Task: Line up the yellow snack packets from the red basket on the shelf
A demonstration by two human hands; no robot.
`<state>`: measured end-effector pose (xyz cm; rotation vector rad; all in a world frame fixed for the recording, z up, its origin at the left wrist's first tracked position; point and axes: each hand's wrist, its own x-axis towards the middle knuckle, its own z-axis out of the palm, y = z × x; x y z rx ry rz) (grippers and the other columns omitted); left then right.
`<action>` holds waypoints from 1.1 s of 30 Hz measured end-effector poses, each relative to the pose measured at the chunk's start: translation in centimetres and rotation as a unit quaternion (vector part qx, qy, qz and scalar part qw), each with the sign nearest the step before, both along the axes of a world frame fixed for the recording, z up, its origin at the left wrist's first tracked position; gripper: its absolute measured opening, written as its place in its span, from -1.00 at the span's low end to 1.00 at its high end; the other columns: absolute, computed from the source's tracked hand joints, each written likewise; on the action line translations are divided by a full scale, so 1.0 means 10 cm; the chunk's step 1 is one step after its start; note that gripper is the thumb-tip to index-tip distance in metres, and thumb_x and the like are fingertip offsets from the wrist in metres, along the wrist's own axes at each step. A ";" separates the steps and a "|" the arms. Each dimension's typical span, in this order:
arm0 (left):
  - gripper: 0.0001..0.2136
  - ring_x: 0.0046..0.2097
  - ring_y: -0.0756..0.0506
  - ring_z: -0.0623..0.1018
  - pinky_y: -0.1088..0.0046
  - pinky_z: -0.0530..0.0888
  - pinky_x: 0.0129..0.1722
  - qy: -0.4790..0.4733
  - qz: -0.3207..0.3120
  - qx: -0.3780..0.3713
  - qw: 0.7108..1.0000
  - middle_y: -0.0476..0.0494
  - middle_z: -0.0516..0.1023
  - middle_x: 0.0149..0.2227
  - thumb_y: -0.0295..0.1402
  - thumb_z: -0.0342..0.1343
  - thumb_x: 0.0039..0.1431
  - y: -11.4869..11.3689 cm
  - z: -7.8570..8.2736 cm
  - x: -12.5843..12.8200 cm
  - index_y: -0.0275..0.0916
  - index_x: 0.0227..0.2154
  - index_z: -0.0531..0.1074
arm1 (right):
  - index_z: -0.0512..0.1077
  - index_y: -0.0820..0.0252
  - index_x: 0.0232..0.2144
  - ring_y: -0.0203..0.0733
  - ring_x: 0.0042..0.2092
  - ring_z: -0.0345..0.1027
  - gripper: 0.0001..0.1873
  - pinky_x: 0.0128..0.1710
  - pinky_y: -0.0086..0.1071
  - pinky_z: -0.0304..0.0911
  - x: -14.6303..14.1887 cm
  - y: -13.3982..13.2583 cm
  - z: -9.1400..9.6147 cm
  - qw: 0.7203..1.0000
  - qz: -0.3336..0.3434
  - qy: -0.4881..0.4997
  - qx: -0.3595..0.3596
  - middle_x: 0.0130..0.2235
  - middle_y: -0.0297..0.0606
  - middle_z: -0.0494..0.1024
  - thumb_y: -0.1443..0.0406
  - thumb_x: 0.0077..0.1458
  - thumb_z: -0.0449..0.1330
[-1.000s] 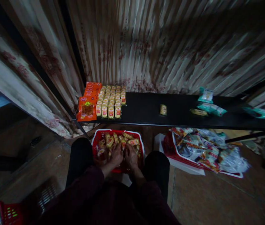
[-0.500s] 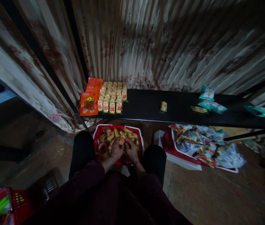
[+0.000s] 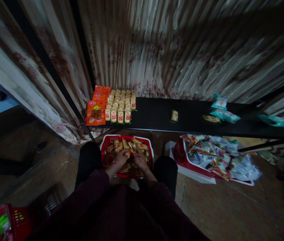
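Note:
Between my knees stands a red basket with a white rim, filled with small yellow snack packets in clear wrappers. My left hand is over its middle, fingers closed around a small wrapped snack with an orange-red label. Just to the right, my right hand reaches down among the packets with its fingers stretched out. Whether it touches one is hard to see in the dim light. Beyond the basket, a black shelf holds tight rows of similar wrapped snacks beside orange snack bags.
One yellow packet lies mid-shelf; green bags lie farther right. On the floor at right, another red basket overflows with snack bags. A third red basket is at lower left. Dark metal posts and a curtain border the shelf.
My hands have moved slightly apart. The left has shifted left with the wrapped snack, while the right has come off it and sits over the packets. The view has tilted a little.

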<state>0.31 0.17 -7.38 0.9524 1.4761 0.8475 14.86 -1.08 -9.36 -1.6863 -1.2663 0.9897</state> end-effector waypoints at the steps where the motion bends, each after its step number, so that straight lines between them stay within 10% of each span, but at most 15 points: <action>1: -0.68 -0.19 -0.11 0.54 0.30 0.38 0.02 -0.013 0.003 -0.007 1.000 -0.14 0.61 -0.27 -0.67 0.07 -0.19 0.01 -0.01 -0.02 -0.25 -0.36 0.55 | 0.44 0.05 0.01 -0.03 -0.07 0.46 -0.50 -0.01 -0.15 0.33 0.00 0.00 0.02 1.000 0.006 -0.003 -0.012 -0.13 -0.20 0.60 0.05 0.05 0.09; 15: -0.89 -0.37 -0.09 0.56 0.35 0.50 -0.23 -0.227 0.087 -0.130 0.961 -0.10 0.54 -0.48 -0.48 0.19 -0.17 0.18 0.17 -0.04 -0.29 -0.49 0.43 | 0.48 0.09 -0.43 -0.13 -0.24 0.49 -0.81 -0.09 -0.23 0.36 -0.04 -0.02 -0.02 0.997 -0.050 0.036 -0.042 -0.34 -0.32 0.61 0.15 -0.11 0.19; 23: -0.89 -0.34 -0.06 0.58 0.32 0.54 -0.18 -0.256 0.136 -0.192 0.938 -0.10 0.55 -0.46 -0.41 0.14 0.01 0.10 0.20 -0.06 -0.25 -0.35 0.42 | 0.40 0.10 -0.43 -0.14 -0.49 0.50 -0.73 -0.49 -0.31 0.41 -0.16 -0.03 -0.06 0.987 -0.113 0.101 -0.052 -0.52 -0.31 0.55 0.07 0.02 0.06; 33: -0.79 -0.28 0.01 0.56 0.46 0.49 -0.18 -0.262 0.153 -0.127 0.944 -0.09 0.58 -0.29 -0.53 0.15 0.03 0.09 0.28 0.02 -0.23 -0.23 0.42 | 0.47 0.12 -0.47 -0.10 -0.36 0.46 -0.78 -0.21 -0.20 0.36 -0.07 -0.03 0.13 0.994 -0.097 0.006 -0.057 -0.46 -0.29 0.55 0.10 -0.10 0.18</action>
